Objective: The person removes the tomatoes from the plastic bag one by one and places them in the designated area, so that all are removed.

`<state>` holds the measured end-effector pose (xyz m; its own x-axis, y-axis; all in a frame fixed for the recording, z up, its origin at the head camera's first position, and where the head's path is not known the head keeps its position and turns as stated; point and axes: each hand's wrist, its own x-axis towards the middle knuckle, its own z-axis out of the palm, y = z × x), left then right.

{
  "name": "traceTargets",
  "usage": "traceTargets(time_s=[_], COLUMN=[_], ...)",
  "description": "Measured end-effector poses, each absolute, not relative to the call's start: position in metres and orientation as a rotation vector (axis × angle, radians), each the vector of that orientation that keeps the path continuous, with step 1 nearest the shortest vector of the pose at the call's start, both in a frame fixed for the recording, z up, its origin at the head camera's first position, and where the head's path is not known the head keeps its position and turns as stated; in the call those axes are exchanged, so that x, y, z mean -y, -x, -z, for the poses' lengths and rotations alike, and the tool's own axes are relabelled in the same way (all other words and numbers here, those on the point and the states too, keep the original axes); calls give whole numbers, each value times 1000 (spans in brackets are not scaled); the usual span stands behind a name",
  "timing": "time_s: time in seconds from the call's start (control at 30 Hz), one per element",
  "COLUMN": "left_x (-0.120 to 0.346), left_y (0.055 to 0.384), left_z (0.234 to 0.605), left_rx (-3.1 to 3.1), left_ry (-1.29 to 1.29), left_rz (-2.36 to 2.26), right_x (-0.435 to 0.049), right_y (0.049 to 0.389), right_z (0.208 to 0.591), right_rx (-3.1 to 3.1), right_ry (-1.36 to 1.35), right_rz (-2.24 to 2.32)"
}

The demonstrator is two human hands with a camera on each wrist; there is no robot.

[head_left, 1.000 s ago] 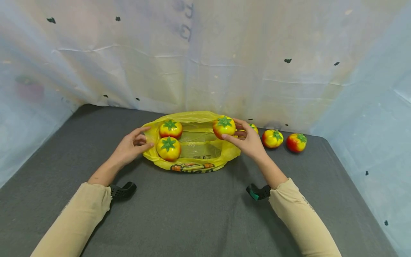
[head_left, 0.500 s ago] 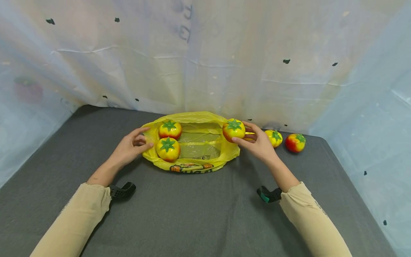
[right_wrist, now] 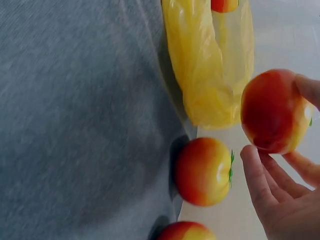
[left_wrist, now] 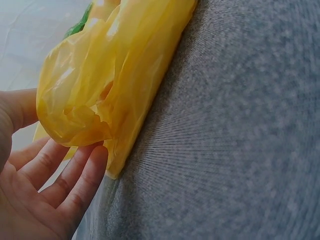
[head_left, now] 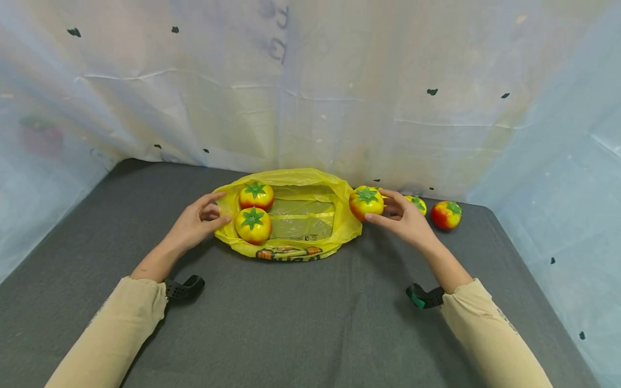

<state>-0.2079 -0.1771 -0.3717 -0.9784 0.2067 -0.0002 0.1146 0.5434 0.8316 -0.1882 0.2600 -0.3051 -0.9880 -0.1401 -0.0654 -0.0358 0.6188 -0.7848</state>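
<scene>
A yellow plastic bag [head_left: 346, 229] lies on the dark table with its mouth spread open. Inside at its left end sit two red-yellow toy tomatoes with green leafy tops, a rear tomato [head_left: 256, 197] and a front tomato [head_left: 253, 227]. My left hand [head_left: 194, 223] touches the bag's left rim with thumb and fingers apart; the left wrist view has the yellow plastic [left_wrist: 80, 95] between them. My right hand [head_left: 409, 218] grips another toy tomato [head_left: 366, 203] by thumb and fingertips, raised just beyond the bag's right end.
On the table to the right are a tomato [head_left: 446, 215] and a partly hidden tomato [head_left: 418, 202] behind my right hand. White sheeting [head_left: 315, 97] hangs close behind the bag. Dark cloth [head_left: 291, 323] covers the table.
My right hand has moved rightward with the tomato, from over the bag's right part to past its right rim. My left hand and the two tomatoes in the bag have stayed put.
</scene>
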Motion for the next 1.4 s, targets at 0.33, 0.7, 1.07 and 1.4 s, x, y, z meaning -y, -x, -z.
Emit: traceTargets(time_s=[0.33, 0.7, 1.07, 1.4], left_x=[177, 177, 177, 180], left_y=[207, 207, 206, 204], left_z=[371, 371, 369, 369], left_rx=[-2676, -2674, -2666, -2686], left_ry=[-279, -282, -270, -258], left_rz=[-1431, -1434, -1440, -1421], right_x=[-282, -297, -307, -308], right_y=[182, 180, 177, 174], right_z=[311, 326, 342, 342], right_rx=[-2651, -2594, -2555, -2536], right_ry=[166, 162, 152, 126], right_rz=[1223, 1210, 1242, 1265])
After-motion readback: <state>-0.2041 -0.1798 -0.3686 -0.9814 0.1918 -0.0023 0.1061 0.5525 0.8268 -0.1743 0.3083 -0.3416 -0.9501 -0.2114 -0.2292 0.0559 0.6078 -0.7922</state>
